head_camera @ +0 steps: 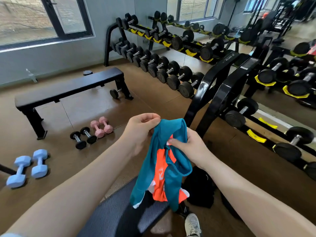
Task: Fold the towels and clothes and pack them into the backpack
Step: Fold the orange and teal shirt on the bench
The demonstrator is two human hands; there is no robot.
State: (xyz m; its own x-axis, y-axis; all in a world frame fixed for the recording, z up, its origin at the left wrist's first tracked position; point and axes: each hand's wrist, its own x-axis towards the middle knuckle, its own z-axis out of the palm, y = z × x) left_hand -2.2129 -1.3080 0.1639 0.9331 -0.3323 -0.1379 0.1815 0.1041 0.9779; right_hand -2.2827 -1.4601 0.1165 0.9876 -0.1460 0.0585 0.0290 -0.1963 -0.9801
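You held a teal and orange garment (168, 161) up in front of you with both hands. Your left hand (141, 130) pinched its top edge with curled fingers, and your right hand (189, 146) gripped the cloth just beside it, thumb pressed on the front. The garment hung down over a dark padded bench (119, 214) near your knees. A black bundle of cloth (201, 189) lay on the floor just behind it, beside your shoe (193, 224). Pink dumbbells (101, 126), black dumbbells (83, 136) and blue dumbbells (28, 168) stood on the floor at your left.
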